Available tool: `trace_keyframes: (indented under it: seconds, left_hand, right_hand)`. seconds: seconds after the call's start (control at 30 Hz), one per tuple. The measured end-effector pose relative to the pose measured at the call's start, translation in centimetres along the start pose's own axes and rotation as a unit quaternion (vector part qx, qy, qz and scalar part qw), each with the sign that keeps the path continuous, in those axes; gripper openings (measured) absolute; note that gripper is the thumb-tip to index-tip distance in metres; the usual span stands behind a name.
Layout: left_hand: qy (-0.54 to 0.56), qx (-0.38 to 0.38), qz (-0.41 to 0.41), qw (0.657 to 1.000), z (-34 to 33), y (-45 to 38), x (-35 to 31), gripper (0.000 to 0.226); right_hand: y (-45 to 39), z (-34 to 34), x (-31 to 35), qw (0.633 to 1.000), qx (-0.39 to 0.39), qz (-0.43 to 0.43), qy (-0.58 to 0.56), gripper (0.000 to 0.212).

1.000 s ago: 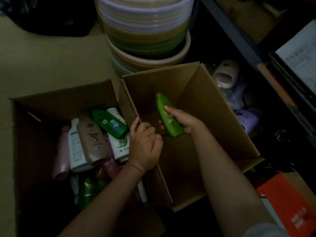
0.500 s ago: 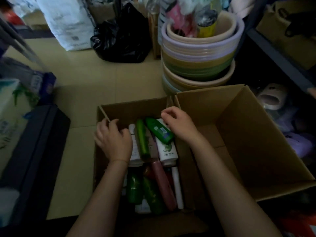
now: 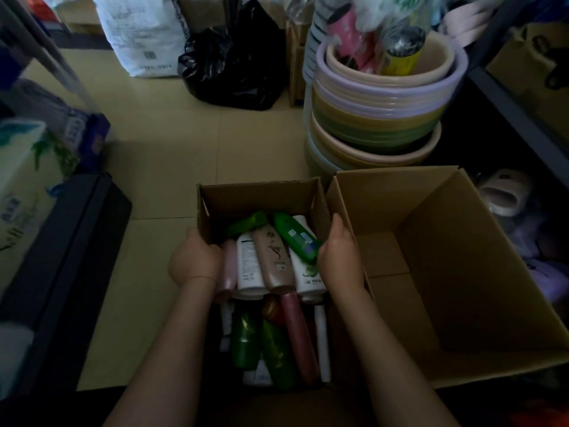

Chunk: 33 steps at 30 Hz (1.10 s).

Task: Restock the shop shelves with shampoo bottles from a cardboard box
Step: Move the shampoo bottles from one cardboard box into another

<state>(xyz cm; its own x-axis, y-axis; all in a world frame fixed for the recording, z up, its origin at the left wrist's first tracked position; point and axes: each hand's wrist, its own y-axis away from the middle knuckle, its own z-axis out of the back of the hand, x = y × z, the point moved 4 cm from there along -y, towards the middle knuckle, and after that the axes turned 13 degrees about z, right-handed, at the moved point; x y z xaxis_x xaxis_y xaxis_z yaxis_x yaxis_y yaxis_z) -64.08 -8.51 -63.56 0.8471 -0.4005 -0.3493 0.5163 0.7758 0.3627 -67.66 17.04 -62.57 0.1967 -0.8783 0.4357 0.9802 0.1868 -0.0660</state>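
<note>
Both hands are on the small cardboard box [image 3: 261,195] at the centre of the view. The left hand [image 3: 195,260] grips the box's left wall, fingers curled over the edge. The right hand [image 3: 340,260] clasps the right wall, thumb along the rim. The box sits on the tiled floor [image 3: 172,167] and it is packed with shampoo bottles [image 3: 271,291] lying on their sides. A beige bottle [image 3: 274,257] lies on top in the middle, a white bottle [image 3: 248,266] just at its 9 o'clock, and a green bottle with a blue label [image 3: 297,238] slants at its 2 o'clock, touching the right hand. Darker green and pink bottles are heaped lower down, towards 6 o'clock.

At 3 o'clock from the small box, touching it, stands a larger cardboard box [image 3: 446,272], open. At 1 o'clock rises a stack of plastic basins [image 3: 378,118]. A black bag [image 3: 234,63] slumps at 12 o'clock, with a white sack [image 3: 144,32] at 11 o'clock. A shelf frame [image 3: 508,97] runs along the right edge.
</note>
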Motion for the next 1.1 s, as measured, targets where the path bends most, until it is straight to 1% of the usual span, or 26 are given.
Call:
trace_keyframes:
  seconds: [0.07, 0.13, 0.2, 0.27, 0.3, 0.33, 0.4, 0.43, 0.47, 0.53, 0.57, 0.63, 0.67, 0.7, 0.77, 0.83, 0.87, 0.97, 1.1]
  left_hand:
    - [0.009, -0.001, -0.003, 1.0, -0.5, -0.5, 0.1, 0.021]
    - [0.003, -0.012, -0.012, 1.0, -1.6, -0.7, -0.5, 0.026]
    - [-0.068, -0.021, -0.055, 0.996, -4.1, -0.3, -1.2, 0.034]
    - [-0.153, -0.017, -0.102, 0.983, -7.4, 1.0, -1.9, 0.049]
    - [-0.181, -0.019, -0.105, 0.978, -8.7, 1.5, -2.0, 0.054]
    - [-0.207, -0.004, -0.089, 0.974, -9.2, 1.7, -2.3, 0.057]
    - [-0.264, 0.026, -0.08, 0.961, -8.5, 1.3, -2.1, 0.063]
    - [-0.274, 0.021, -0.084, 0.958, -7.8, 1.2, -2.0, 0.066]
    - [-0.262, 0.039, -0.092, 0.96, -7.5, 1.2, -1.8, 0.066]
    - [-0.188, 0.065, -0.087, 0.976, -6.0, 1.3, -1.4, 0.058]
    - [-0.138, 0.066, -0.073, 0.986, -4.7, 1.1, -1.4, 0.049]
    - [-0.063, 0.069, -0.009, 0.996, -2.2, 0.4, -0.7, 0.036]
    - [-0.07, 0.086, 0.022, 0.994, -1.2, 0.1, 0.0, 0.033]
    - [-0.1, 0.107, 0.044, 0.988, -0.4, 0.1, 0.9, 0.033]
    - [-0.166, 0.147, 0.058, 0.973, 0.8, 0.5, 3.0, 0.036]
    - [-0.22, 0.181, 0.05, 0.957, 1.5, 0.9, 4.6, 0.042]
    - [-0.239, 0.196, 0.045, 0.95, 1.7, 0.8, 5.1, 0.044]
    - [-0.251, 0.23, 0.026, 0.94, 2.5, 0.0, 5.5, 0.046]
    - [-0.207, 0.222, 0.009, 0.953, 3.1, 0.0, 5.5, 0.04]
  right_hand:
    - [-0.2, -0.5, -0.9, 0.996, 0.072, -0.049, 0.008, 0.052]
    - [-0.7, -1.0, -1.2, 0.993, 0.092, -0.069, 0.003, 0.041]
    - [-0.8, -2.5, -0.4, 0.992, 0.106, -0.066, 0.022, 0.036]
    - [-0.6, -5.0, 1.0, 0.988, 0.126, -0.053, 0.077, 0.037]
    - [-0.4, -6.2, 1.7, 0.984, 0.138, -0.05, 0.104, 0.039]
    - [-0.3, -7.3, 2.3, 0.979, 0.149, -0.049, 0.129, 0.044]
    - [-0.2, -8.6, 3.1, 0.969, 0.176, -0.048, 0.168, 0.051]
    - [-0.2, -8.7, 3.2, 0.964, 0.192, -0.051, 0.179, 0.052]
    - [-0.2, -8.6, 3.2, 0.96, 0.207, -0.057, 0.181, 0.054]
    - [-0.4, -7.5, 2.9, 0.96, 0.221, -0.066, 0.158, 0.056]
    - [-0.5, -6.8, 2.6, 0.964, 0.217, -0.072, 0.136, 0.055]
    - [-0.8, -4.9, 1.7, 0.969, 0.209, -0.105, 0.074, 0.049]
    - [-0.9, -3.8, 1.3, 0.967, 0.216, -0.129, 0.049, 0.042]
    - [-0.9, -2.8, 1.0, 0.958, 0.239, -0.155, 0.039, 0.033]
    - [-0.3, -1.4, 1.0, 0.926, 0.314, -0.203, 0.051, 0.019]
    - [0.9, -0.5, 1.7, 0.896, 0.376, -0.221, 0.084, 0.017]
    - [1.4, -0.2, 1.9, 0.888, 0.39, -0.223, 0.094, 0.019]
    - [1.7, 1.1, 1.4, 0.891, 0.378, -0.241, 0.076, 0.029]
    - [1.8, 2.3, -0.1, 0.902, 0.36, -0.237, 0.026, 0.035]
